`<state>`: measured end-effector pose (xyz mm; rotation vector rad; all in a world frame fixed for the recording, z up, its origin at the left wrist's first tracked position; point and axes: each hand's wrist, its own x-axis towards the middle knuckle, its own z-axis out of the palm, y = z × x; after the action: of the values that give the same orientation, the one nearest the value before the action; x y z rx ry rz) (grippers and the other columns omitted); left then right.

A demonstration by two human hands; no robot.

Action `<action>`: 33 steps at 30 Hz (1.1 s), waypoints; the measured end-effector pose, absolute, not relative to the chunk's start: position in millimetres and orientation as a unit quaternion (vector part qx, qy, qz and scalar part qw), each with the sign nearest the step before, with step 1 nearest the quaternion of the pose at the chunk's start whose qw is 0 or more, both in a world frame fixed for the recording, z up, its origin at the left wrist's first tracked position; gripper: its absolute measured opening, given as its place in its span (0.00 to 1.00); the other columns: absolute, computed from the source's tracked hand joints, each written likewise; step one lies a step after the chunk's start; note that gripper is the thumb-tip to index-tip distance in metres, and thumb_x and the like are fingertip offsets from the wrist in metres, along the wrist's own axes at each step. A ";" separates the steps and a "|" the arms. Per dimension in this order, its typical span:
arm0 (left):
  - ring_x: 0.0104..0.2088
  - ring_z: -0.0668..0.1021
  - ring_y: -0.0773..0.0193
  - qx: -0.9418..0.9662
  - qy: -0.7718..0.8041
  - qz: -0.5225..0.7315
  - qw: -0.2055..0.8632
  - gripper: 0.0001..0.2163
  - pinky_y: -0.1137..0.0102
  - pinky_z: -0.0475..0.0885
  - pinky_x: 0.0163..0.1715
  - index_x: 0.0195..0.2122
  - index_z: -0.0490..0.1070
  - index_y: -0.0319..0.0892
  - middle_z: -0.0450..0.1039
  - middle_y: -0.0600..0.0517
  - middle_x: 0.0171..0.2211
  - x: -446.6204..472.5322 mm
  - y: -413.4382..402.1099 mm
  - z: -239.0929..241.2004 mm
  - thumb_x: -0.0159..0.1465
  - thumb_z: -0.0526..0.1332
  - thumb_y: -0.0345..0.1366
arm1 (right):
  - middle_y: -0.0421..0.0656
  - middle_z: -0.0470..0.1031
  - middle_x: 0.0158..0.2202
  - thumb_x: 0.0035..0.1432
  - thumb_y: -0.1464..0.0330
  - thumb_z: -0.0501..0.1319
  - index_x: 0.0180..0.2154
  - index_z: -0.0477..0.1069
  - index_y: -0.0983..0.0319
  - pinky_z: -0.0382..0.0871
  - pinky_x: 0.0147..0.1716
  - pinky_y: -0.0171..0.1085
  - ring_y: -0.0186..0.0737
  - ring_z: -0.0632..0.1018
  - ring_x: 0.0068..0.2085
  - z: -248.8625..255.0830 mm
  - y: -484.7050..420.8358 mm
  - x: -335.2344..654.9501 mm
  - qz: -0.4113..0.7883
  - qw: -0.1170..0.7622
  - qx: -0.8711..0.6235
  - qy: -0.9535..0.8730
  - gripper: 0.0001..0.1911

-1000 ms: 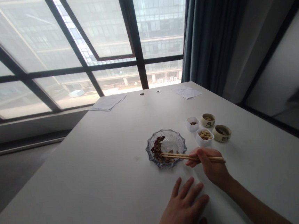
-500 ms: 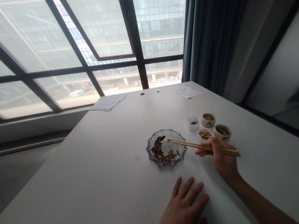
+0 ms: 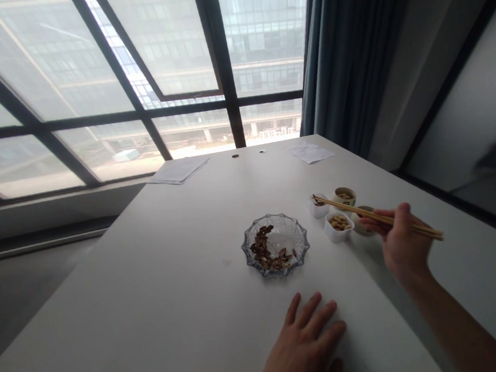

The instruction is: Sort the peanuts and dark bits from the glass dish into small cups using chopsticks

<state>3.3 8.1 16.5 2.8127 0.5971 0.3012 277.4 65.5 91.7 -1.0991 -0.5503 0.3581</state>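
My right hand (image 3: 402, 239) is closed around a pair of wooden chopsticks (image 3: 376, 216). Their tips lie over a small white square dish (image 3: 315, 209) that has some dark pieces in it; a dark seed seems to be at the tips. Nearer to me, a second white dish (image 3: 340, 237) holds pale nuts, perhaps peanuts. My left hand (image 3: 307, 343) rests flat on the table with its fingers spread. Beyond its fingertips stands a scalloped glass bowl (image 3: 293, 228) with brown striped seeds (image 3: 263, 253) along its left and near side.
Two round cream cups with dark markings stand right of the white dishes: the far cup (image 3: 350, 200) has pale contents, the near cup (image 3: 361, 226) is partly behind my right hand. Papers (image 3: 179, 170) and more sheets (image 3: 312, 151) lie at the white table's far end.
My right hand has moved right, carrying the chopsticks from over the glass bowl to the far white dish. The left hand has stayed in place.
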 end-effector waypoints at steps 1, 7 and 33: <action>0.72 0.60 0.46 0.965 0.205 0.104 0.126 0.22 0.41 0.52 0.70 0.66 0.64 0.49 0.59 0.52 0.72 3.3 8.0 16.3 0.72 0.62 0.44 | 0.45 0.80 0.20 0.66 0.47 0.62 0.30 0.76 0.66 0.79 0.19 0.35 0.44 0.84 0.21 92.5 65.5 278.4 0.160 0.802 -0.515 -0.256 0.28; 0.72 0.59 0.46 0.965 0.204 0.102 0.128 0.23 0.41 0.51 0.70 0.66 0.64 0.49 0.59 0.51 0.72 3.1 7.9 16.8 0.72 0.62 0.43 | 0.47 0.81 0.23 0.64 0.45 0.63 0.31 0.77 0.66 0.82 0.22 0.39 0.46 0.85 0.23 95.3 63.9 269.7 0.132 0.795 -0.524 -0.274 0.30; 0.72 0.59 0.46 0.965 0.199 0.101 0.136 0.20 0.39 0.53 0.69 0.66 0.63 0.50 0.57 0.53 0.73 2.5 10.1 16.3 0.76 0.56 0.49 | 0.48 0.84 0.28 0.65 0.49 0.66 0.34 0.81 0.64 0.86 0.29 0.40 0.49 0.88 0.29 79.8 50.4 223.7 0.279 0.716 -0.477 -0.427 0.24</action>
<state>2.5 10.1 16.3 2.7958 0.5751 0.2921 223.7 50.4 79.8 -1.0565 -0.9450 0.6171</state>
